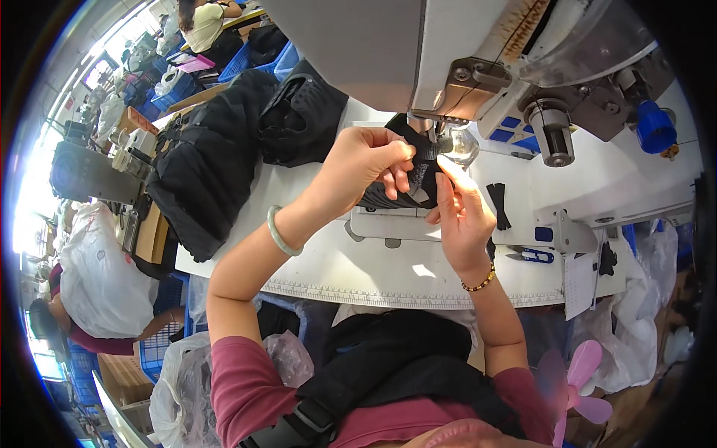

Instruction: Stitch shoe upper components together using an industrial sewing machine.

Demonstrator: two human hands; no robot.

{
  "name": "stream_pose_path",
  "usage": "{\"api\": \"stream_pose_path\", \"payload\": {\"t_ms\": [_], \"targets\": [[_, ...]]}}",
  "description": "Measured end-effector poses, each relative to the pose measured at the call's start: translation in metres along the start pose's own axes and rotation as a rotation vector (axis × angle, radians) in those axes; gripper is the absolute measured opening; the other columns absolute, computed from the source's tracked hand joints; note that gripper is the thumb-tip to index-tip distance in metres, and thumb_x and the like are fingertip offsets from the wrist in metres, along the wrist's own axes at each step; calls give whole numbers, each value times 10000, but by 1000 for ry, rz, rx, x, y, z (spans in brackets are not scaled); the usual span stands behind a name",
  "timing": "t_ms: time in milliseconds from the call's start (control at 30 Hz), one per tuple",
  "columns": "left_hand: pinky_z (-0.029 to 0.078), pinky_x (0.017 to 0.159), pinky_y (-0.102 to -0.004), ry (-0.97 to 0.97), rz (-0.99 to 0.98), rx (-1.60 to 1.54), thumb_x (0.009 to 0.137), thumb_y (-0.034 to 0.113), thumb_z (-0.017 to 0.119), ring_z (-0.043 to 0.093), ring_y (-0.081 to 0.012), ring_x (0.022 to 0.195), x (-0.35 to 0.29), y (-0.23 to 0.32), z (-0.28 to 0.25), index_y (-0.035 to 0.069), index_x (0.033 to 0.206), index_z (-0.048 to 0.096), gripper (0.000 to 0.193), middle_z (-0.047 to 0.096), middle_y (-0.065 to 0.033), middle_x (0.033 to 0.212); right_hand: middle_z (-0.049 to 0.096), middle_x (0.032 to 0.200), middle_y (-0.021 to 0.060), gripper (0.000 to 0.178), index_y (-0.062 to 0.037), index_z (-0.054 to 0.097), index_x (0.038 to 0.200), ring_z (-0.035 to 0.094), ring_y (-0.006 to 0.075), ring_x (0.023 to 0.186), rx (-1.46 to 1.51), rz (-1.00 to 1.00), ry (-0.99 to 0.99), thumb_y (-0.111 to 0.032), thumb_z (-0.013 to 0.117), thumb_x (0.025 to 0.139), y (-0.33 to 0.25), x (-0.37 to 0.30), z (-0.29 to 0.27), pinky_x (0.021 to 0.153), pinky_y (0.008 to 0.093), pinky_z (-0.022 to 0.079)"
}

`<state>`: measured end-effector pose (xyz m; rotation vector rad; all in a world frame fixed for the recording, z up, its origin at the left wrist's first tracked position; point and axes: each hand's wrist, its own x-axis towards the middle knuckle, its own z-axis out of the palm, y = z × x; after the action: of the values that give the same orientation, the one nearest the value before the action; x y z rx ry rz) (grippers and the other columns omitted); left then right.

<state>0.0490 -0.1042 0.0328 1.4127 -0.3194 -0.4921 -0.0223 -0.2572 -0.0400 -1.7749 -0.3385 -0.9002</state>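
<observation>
A black fabric piece (428, 173) with a ribbed band and a small pale label lies under the needle area of a sewing machine (358, 45). My left hand (371, 166) pinches this fabric at its left side, thumb against curled fingers. On the other side my right hand (464, 216) grips the fabric's right edge between thumb and index finger, close to the presser foot (447, 124). Both hands stay just in front of the needle, whose tip I cannot make out. Part of the fabric is hidden behind my left fingers.
Black garment pieces (213, 149) are heaped on the white table (358, 269) at left. Black strips (499, 205) and blue-handled thread snips (532, 255) lie at right. A ruler tape (358, 293) lines the front edge. A pink fan (584, 366) stands lower right; other people work at left.
</observation>
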Motion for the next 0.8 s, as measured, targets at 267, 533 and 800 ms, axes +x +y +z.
{"api": "stream_pose_path", "payload": {"t_ms": [267,533,800], "targets": [[369,358,-175,-52,-62,49,850,112,587,523,-64,481,3,3,0,-13,834,556,130,535,-30,638,605,834,47,297,-58,581,1173,522,52,543,9,29,-22,-13,571,880,-1,0,-2,462,183,447],[353,351,-168,-121,-115,43,845,152,619,486,-43,468,5,6,-2,-4,827,533,179,511,-22,623,600,812,44,296,-58,579,1170,515,56,511,24,43,-30,-16,577,877,-1,-3,-1,457,194,442],[302,343,-151,-95,-106,69,844,73,597,473,-17,470,9,10,1,-1,869,563,85,512,10,659,596,781,85,313,-50,580,1149,555,130,519,-149,-79,-21,18,600,844,-5,2,-2,477,243,454]]}}
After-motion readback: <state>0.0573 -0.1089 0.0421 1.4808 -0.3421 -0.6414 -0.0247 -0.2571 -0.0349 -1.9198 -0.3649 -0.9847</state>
